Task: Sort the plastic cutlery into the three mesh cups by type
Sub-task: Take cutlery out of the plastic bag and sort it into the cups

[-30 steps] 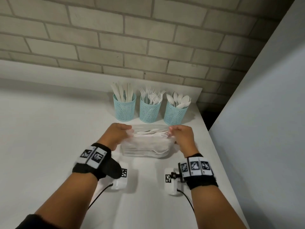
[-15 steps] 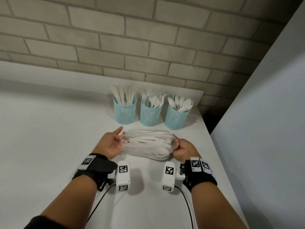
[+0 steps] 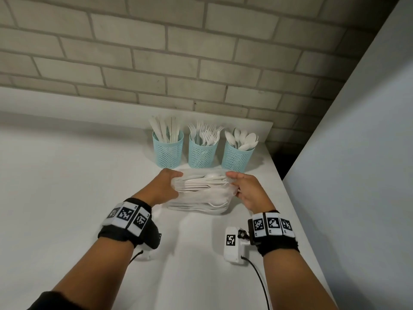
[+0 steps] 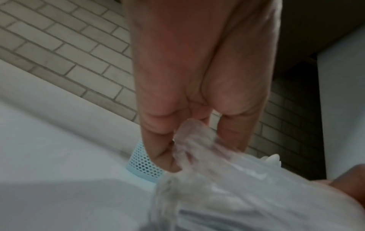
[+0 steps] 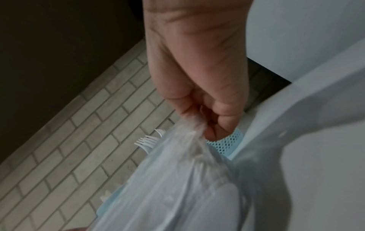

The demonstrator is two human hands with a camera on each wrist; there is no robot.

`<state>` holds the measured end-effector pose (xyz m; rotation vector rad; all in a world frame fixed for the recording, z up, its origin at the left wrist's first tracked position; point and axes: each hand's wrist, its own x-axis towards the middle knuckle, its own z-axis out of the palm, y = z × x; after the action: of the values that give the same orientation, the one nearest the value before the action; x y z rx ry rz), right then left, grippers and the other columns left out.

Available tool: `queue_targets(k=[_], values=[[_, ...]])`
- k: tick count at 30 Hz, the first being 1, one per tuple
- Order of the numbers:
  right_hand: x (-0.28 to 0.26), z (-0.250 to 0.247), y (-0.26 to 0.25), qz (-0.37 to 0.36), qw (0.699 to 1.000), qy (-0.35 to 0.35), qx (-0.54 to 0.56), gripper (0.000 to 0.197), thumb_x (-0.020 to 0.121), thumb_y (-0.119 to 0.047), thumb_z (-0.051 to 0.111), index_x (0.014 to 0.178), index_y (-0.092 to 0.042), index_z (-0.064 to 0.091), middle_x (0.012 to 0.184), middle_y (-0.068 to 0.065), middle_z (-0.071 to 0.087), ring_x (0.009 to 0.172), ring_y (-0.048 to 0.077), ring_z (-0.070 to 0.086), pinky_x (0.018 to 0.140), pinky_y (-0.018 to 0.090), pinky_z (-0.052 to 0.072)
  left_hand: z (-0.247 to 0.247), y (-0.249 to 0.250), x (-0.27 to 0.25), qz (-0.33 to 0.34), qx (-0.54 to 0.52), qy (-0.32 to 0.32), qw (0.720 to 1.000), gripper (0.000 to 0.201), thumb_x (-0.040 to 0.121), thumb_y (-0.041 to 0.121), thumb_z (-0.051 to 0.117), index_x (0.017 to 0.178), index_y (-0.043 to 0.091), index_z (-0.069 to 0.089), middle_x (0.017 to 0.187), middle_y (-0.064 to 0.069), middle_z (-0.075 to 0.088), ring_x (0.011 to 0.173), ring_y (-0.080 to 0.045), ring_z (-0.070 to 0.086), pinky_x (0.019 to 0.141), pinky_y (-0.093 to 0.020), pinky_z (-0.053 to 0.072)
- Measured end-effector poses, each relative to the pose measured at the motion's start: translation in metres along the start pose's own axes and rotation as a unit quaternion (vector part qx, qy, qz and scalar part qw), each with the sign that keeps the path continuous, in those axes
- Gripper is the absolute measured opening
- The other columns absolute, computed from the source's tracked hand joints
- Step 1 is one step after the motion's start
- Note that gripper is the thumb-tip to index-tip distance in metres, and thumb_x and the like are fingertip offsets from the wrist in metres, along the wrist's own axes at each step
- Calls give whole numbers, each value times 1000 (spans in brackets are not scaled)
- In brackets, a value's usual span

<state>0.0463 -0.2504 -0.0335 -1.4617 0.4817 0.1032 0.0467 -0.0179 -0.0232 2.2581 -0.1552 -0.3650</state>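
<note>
Bag of cutlery (image 3: 199,193) lying left–right on the desk (image 3: 67,198), pinched at either end by left hand (image 3: 164,187) and right hand (image 3: 250,191), cups (image 3: 201,153) just beyond

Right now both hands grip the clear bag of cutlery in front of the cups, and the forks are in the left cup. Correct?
One error: the forks stand in the middle cup, not the left cup, which holds knives. The head view shows it. Both hands do grip the bag in front of the cups.

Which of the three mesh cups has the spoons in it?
The rightmost mesh cup, nearest the table's right edge; rounded spoons stick out, while the middle one holds forks and the left one knives.
</note>
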Motion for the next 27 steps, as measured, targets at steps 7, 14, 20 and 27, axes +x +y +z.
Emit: queue_targets(k=[7,14,20,27], values=[[-6,-5,1,-9,1000,12,-19,41,88,5,46,122,-16,59,121,8,60,100,22,56,77,27,47,4,20,-6,35,215,83,972,48,86,26,63,132,27,49,139,-4,33,131,-27,24,104,-39,29],[-15,-8,-1,-32,998,42,-33,37,91,-2,46,123,-16,60,111,6,60,98,20,55,74,24,46,32,42,14,114,293,-45,948,56,86,-6,42,140,9,39,138,-13,38,129,-30,34,108,-38,33],[-18,-13,1,-41,998,38,-27,27,91,-7,51,114,-17,62,112,6,64,103,21,59,92,34,45,37,40,21,98,376,-101,916,57,84,20,56,136,6,35,134,-11,33,124,-29,35,103,-40,38],[-21,-2,2,-45,998,13,-50,27,92,-4,45,107,-18,63,107,9,62,97,22,57,77,28,48,36,34,24,92,410,-105,901,68,85,34,55,143,15,25,141,-10,27,129,-32,29,107,-44,32]])
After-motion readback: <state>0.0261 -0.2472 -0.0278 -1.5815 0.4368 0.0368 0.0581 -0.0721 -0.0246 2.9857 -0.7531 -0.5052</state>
